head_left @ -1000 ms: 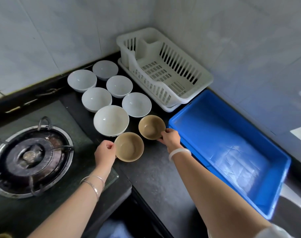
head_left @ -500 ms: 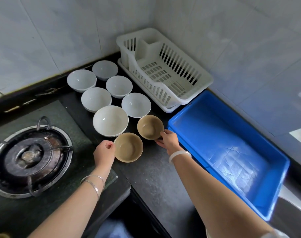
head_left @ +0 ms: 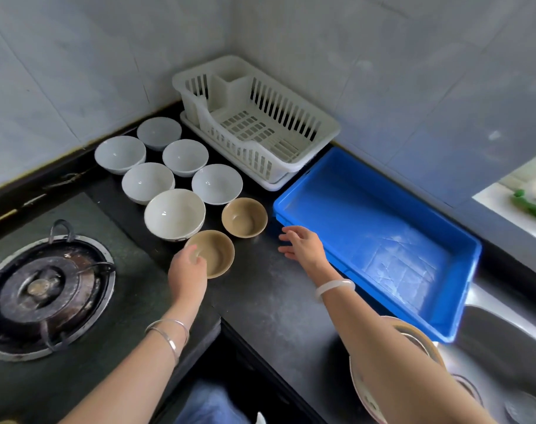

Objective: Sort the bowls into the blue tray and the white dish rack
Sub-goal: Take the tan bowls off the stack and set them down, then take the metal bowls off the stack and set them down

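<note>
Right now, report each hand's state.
Left hand: gripping the rim of the near tan bowl.
Right hand: open, empty, above the counter.

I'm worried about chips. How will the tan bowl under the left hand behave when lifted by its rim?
The tan bowl looks like glazed ceramic: probably rigid, a little slick, and chippable. The left hand grips one edge, so it may tilt toward the big white bowl beside it.

left hand is covering the near rim of the nearer tan bowl, so finger contact there isn't showing. right forearm is hiding part of a patterned bowl by the sink. gas burner is getting cut off at left edge. green item at right edge is blurring out.
</note>
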`<state>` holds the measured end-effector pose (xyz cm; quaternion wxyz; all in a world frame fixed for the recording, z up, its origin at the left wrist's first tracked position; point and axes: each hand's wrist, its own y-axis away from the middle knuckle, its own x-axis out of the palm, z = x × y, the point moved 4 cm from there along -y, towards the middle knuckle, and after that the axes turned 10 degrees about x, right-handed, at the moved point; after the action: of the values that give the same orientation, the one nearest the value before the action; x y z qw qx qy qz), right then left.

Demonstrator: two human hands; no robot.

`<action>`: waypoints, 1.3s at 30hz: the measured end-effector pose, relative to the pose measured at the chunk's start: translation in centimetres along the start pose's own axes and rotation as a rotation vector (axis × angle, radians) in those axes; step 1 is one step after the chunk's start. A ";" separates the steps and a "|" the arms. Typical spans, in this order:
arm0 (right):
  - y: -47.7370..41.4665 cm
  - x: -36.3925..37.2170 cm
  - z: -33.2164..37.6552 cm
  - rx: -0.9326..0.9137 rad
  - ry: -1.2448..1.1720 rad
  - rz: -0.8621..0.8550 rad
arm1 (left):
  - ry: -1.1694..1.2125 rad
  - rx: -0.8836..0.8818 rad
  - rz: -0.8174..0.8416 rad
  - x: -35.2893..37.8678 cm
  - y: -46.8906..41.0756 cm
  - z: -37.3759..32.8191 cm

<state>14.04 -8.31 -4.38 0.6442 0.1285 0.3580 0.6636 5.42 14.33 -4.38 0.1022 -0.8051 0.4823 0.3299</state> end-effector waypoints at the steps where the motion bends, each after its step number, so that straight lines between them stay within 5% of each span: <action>1: 0.9 -1.1 -0.3 -0.033 0.018 -0.010 | 0.001 0.011 0.027 0.6 0.6 -0.6; 7: 6.4 -9.6 -4.8 -0.145 0.113 -0.224 | 0.068 0.180 0.356 7.4 6.3 -5.5; 16: 13.7 -20.2 -15.8 0.048 0.374 -0.663 | 0.007 0.508 0.716 15.9 18.0 -12.0; 30: 14.8 -21.3 -19.0 0.116 0.579 -0.716 | -0.115 0.646 0.672 17.8 21.1 -11.7; 39: 14.9 -22.1 -19.7 0.129 0.405 -0.705 | -0.115 0.580 0.679 18.2 21.3 -11.7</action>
<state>-6.73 -34.04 -2.41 0.7392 -0.0951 0.5406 0.3903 -1.74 -15.20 -3.67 0.2362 -0.5194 0.7854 0.2399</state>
